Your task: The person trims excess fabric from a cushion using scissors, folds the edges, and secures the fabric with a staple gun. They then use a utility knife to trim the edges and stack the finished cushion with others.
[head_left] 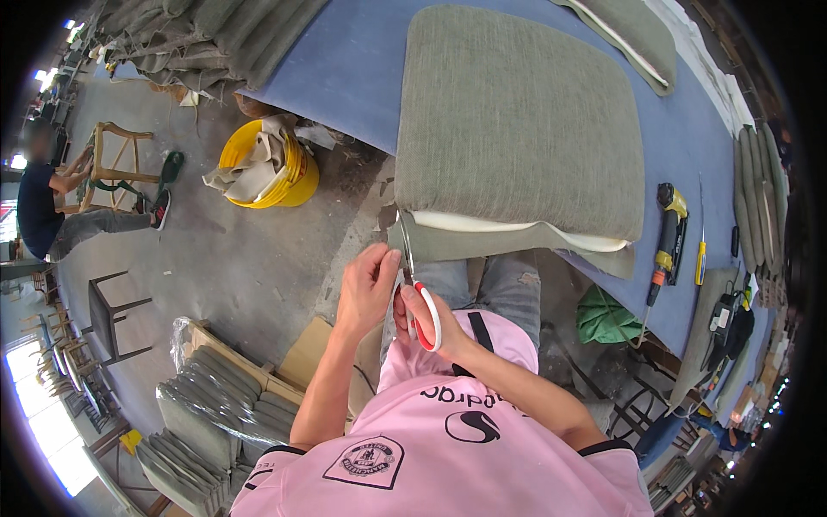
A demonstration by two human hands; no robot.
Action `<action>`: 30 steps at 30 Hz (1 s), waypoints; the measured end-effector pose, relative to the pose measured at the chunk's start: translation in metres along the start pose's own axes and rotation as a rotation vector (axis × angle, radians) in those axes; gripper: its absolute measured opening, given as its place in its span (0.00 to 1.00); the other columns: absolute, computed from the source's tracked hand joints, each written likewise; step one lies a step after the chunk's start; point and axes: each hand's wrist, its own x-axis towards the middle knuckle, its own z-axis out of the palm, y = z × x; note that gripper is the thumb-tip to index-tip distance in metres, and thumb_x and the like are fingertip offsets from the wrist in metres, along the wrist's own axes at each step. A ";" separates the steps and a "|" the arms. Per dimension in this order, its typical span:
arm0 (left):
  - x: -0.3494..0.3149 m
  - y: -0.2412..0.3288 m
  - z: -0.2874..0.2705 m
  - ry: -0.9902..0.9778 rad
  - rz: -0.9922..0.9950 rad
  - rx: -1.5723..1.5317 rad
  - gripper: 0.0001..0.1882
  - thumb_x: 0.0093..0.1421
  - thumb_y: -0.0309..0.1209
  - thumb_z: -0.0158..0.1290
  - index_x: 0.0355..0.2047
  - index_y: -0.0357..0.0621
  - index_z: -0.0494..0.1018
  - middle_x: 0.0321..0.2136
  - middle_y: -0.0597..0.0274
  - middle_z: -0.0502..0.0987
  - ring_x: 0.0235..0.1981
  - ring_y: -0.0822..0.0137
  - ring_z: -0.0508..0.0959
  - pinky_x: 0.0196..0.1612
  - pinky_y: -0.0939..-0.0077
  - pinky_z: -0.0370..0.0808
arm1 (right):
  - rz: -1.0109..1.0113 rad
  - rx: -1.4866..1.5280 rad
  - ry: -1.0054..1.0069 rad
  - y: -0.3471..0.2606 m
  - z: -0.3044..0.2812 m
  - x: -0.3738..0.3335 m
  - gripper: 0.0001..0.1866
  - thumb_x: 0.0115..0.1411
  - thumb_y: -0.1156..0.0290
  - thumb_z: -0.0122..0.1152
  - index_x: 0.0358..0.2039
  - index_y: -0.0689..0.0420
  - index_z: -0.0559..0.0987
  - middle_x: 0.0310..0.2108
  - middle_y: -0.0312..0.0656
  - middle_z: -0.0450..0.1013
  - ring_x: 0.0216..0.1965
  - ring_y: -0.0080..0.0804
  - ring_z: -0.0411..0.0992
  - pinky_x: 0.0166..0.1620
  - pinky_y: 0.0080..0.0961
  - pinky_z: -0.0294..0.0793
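A grey-green upholstered seat cushion [521, 112] lies on the blue worktable, its near edge toward me. Along that edge a loose fabric flap [482, 241] hangs out, with white padding showing above it. My right hand [439, 323] has its fingers in the red-and-white handles of a pair of scissors [426, 310]. The blades point away from me and meet the flap at its left corner. Just left of the blades, my left hand [366, 289] is closed in a pinch at the flap's corner; the fingertips partly cover what they grip.
On the blue table [345, 77] lie a yellow-and-black staple gun [668, 228] and a yellow-handled screwdriver [701, 258]. A yellow bucket [297, 177] of fabric scraps stands on the floor. Stacked cushion covers [224, 39] lie far left. Another person [47, 198] handles a chair frame.
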 end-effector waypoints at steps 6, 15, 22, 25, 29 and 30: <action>-0.003 -0.005 0.004 0.020 -0.039 -0.024 0.18 0.78 0.34 0.54 0.32 0.33 0.67 0.24 0.55 0.63 0.26 0.66 0.61 0.31 0.64 0.64 | -0.024 -0.311 0.044 -0.013 -0.011 0.001 0.28 0.78 0.46 0.59 0.32 0.60 0.77 0.20 0.39 0.73 0.23 0.30 0.76 0.28 0.31 0.73; 0.120 -0.191 -0.094 0.338 -0.522 -0.455 0.16 0.79 0.45 0.49 0.41 0.47 0.74 0.27 0.65 0.77 0.25 0.70 0.75 0.25 0.70 0.71 | -0.135 -0.964 0.156 -0.055 -0.061 -0.069 0.18 0.69 0.59 0.74 0.30 0.59 0.79 0.19 0.37 0.74 0.18 0.25 0.71 0.25 0.29 0.68; 0.209 -0.340 -0.246 0.727 -0.834 -0.852 0.46 0.71 0.71 0.47 0.79 0.56 0.61 0.71 0.54 0.71 0.67 0.52 0.76 0.79 0.23 0.42 | -0.073 -0.556 0.400 -0.057 -0.103 -0.106 0.19 0.69 0.60 0.75 0.30 0.60 0.78 0.18 0.35 0.71 0.19 0.19 0.71 0.24 0.26 0.69; 0.189 -0.342 -0.130 0.473 -0.436 -0.384 0.24 0.75 0.55 0.52 0.62 0.57 0.77 0.46 0.69 0.80 0.46 0.70 0.80 0.54 0.55 0.71 | -0.141 -0.618 0.552 -0.030 -0.118 -0.137 0.19 0.70 0.62 0.74 0.29 0.59 0.77 0.19 0.32 0.71 0.20 0.18 0.70 0.25 0.24 0.68; 0.084 -0.216 0.032 0.060 -0.025 -0.123 0.17 0.79 0.39 0.53 0.52 0.38 0.81 0.41 0.64 0.84 0.40 0.75 0.77 0.43 0.74 0.73 | -0.096 -0.334 0.707 -0.027 -0.120 -0.164 0.17 0.73 0.62 0.71 0.30 0.58 0.77 0.19 0.31 0.71 0.22 0.19 0.72 0.26 0.24 0.69; 0.052 -0.175 0.067 0.066 0.113 -0.111 0.18 0.79 0.39 0.52 0.52 0.35 0.81 0.42 0.61 0.85 0.40 0.74 0.78 0.43 0.74 0.73 | -0.146 -0.204 0.731 -0.027 -0.122 -0.171 0.17 0.74 0.63 0.69 0.31 0.58 0.76 0.19 0.31 0.71 0.22 0.20 0.72 0.26 0.25 0.70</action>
